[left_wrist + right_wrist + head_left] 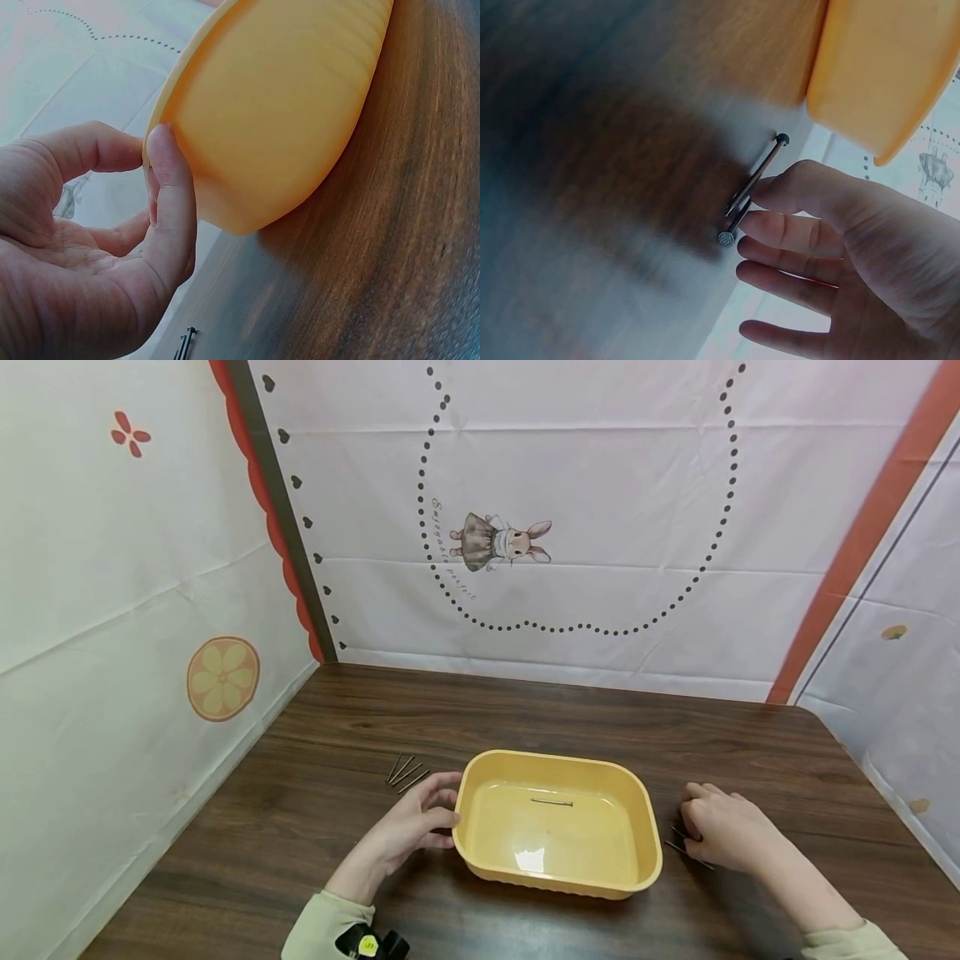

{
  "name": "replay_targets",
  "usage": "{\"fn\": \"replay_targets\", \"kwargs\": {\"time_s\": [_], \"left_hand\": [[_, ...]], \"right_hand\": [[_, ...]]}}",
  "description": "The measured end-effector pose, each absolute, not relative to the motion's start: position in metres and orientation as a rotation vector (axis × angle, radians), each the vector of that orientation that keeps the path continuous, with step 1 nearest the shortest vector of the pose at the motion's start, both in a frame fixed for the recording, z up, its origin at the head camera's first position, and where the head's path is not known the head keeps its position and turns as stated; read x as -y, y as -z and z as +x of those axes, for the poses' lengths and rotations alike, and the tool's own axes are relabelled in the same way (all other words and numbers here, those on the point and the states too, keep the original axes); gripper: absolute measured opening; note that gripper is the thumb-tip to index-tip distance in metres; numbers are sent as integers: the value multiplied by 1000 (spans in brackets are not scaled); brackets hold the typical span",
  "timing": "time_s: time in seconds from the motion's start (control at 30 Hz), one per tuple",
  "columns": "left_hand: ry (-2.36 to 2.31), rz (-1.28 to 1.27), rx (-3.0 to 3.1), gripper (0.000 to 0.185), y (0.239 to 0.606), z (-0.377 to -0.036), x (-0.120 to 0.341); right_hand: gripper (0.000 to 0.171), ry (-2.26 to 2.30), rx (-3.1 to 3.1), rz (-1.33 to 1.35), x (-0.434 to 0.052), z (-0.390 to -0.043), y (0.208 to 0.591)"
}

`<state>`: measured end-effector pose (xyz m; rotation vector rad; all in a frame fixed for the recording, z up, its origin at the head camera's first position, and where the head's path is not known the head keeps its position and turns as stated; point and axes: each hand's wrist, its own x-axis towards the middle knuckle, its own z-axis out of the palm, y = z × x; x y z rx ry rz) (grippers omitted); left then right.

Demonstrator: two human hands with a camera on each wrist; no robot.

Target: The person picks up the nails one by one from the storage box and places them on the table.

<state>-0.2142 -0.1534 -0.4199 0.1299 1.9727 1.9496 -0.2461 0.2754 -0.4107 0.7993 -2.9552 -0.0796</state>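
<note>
Gleaming dark wood table (570, 710), patterned cloth walls (600, 485)

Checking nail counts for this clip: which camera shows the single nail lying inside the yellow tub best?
The head view. It looks down into the yellow tub and shows the nail lying alone on the floor near the far wall. Both wrist views catch only the tub's outer wall, so the nail inside is hidden there.

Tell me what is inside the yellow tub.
The yellow tub holds a single nail, lying flat near its far wall. The rest of the floor shows bare; the near wall hides a strip just inside it.
</note>
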Motion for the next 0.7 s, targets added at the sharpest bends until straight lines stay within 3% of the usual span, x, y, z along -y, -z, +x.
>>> {"fn": "replay_targets", "kwargs": {"time_s": [0.7], "left_hand": [[-1946, 126, -1979, 64, 422, -215, 154]], "right_hand": [[39, 105, 2934, 818, -277, -247, 411]]}}
